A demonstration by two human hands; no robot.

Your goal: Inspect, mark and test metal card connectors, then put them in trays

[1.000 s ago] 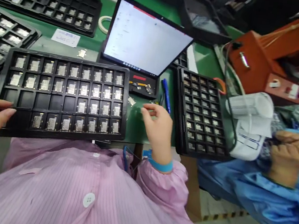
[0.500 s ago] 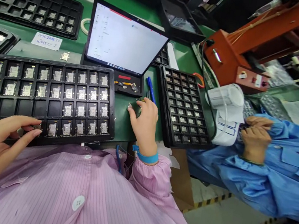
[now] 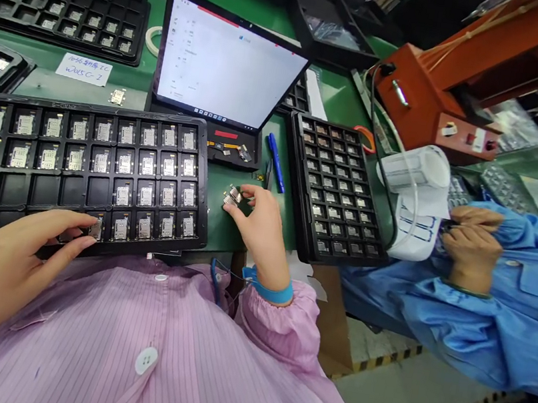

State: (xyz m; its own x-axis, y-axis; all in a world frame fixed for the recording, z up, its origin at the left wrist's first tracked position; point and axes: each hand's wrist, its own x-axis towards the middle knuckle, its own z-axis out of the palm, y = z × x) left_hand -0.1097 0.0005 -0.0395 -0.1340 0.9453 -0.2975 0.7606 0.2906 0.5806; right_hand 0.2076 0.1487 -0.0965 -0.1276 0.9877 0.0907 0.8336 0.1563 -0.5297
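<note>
My left hand (image 3: pixel 31 253) reaches over the front row of a black compartment tray (image 3: pixel 198 231). Its thumb and forefinger are closed on the edges of a small silver circuit board (image 3: pixel 96 228) there. My right hand (image 3: pixel 265 228), with a blue wrist strap (image 3: pixel 268 290), is above the green table beside the tray's right end. Between its thumb and fingers are small silver circuit boards (image 3: pixel 233 196), overlapping so that their exact number is unclear. Many tray pockets hold similar boards; several pockets at the left of the third row are bare.
A laptop (image 3: pixel 233 68) stands behind the tray. A blue pen (image 3: pixel 276 162) and dark tweezers (image 3: pixel 268 173) lie near my right hand. Another filled black tray (image 3: pixel 296 185) is to the right. A co-worker's hands (image 3: pixel 472 242) rest further right, beside a white roll (image 3: pixel 418 166).
My left hand has moved right along the front row to another board. My right hand has shifted slightly down, its fingers now pinching boards more visibly. The whole view has shifted slightly.
</note>
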